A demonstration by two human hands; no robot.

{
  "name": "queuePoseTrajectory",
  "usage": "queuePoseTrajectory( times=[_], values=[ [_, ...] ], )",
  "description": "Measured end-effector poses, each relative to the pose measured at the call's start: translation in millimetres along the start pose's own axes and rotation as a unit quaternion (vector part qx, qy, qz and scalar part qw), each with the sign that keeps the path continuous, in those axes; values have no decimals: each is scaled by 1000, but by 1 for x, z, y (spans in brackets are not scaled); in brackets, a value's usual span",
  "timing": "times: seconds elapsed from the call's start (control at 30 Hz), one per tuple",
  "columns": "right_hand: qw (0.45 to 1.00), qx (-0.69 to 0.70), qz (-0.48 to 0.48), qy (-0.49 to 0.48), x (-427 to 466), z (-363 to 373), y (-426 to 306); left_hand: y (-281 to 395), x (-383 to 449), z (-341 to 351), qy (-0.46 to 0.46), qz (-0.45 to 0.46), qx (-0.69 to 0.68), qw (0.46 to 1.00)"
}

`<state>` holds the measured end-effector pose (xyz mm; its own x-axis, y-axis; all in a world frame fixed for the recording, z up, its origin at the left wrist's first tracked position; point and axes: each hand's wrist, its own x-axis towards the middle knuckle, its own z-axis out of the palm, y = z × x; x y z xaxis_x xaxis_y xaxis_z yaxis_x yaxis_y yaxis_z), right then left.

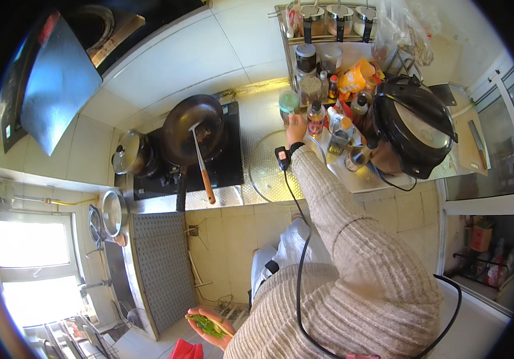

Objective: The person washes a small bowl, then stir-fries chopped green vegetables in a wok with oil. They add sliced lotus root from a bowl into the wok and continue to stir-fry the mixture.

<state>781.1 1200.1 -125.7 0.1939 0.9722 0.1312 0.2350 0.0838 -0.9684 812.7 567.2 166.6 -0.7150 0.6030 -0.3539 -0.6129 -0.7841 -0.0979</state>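
My right hand (296,128) reaches to the back of the counter, its fingers closed at the front of a green-topped clear jar (289,101). A bottle with a dark cap (316,117) stands just right of that hand. Below the wrist a large clear glass lid (268,166) lies on the foil-covered counter. My left hand (210,339) is low at my side, palm up, cupping chopped green leaves (205,324) with a pale strip beside them. On the cooktop sits a dark wok (180,134) with small brown bits inside and a wooden-handled spatula (202,164) resting across its rim.
A lidded pot (133,152) stands left of the wok. Bottles, jars and a spice rack (324,40) crowd the back right. A black electric pressure cooker (414,130) stands beside them, and a knife (477,139) lies on a cutting board (465,150). A black cable (301,269) runs from my right wrist.
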Motion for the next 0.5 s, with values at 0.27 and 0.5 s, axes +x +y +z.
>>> queuePoseTrajectory(
  times=[0.27,0.5],
  values=[
    [944,25,61,-323,-61,-120,-51,4,-4,-9,-44,59,-28,997],
    [532,-437,-243,-683,-237,-307,-66,49,-37,-8,-98,47,-116,987]
  ],
)
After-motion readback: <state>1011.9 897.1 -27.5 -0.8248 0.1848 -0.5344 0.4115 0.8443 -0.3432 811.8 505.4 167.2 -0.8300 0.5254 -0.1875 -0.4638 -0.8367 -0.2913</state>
